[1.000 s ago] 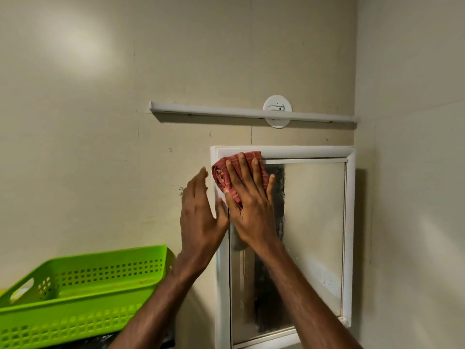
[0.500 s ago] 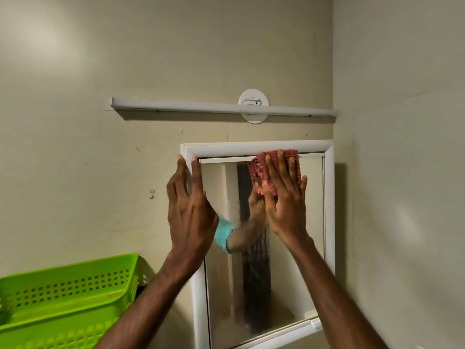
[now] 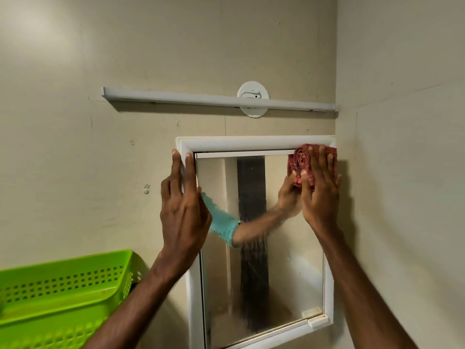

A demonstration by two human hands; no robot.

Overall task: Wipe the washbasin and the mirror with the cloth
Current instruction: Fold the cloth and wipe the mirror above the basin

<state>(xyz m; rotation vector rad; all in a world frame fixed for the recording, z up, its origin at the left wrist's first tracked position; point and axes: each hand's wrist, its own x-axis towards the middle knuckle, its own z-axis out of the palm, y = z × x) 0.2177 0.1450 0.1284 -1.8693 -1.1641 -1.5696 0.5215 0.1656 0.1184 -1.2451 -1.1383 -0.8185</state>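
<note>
Cloth [image 3: 305, 163]: red, bunched, at top-right corner of mirror [image 3: 284, 273], overlapping white frame [image 3: 251, 142]; approx. half hidden under R hand.
Mirror: glass streaky, reflection blurred; bottom-left corner cut off by pic edge.
R hand [image 3: 319, 195]: flat, fingers straight & spread, pressing cloth to glass.
L hand [image 3: 183, 210]: released, fingers straight up, flat on frame's left side, holding nothing.
Basket [image 3: 63, 293]: green, lower left, partly cut off.

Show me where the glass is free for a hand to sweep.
Free: middle and lower glass of the mirror, between the left hand and right hand and down to its bottom edge. Crowded: the top right corner, where the cloth is pressed, and the upper left edge.
</note>
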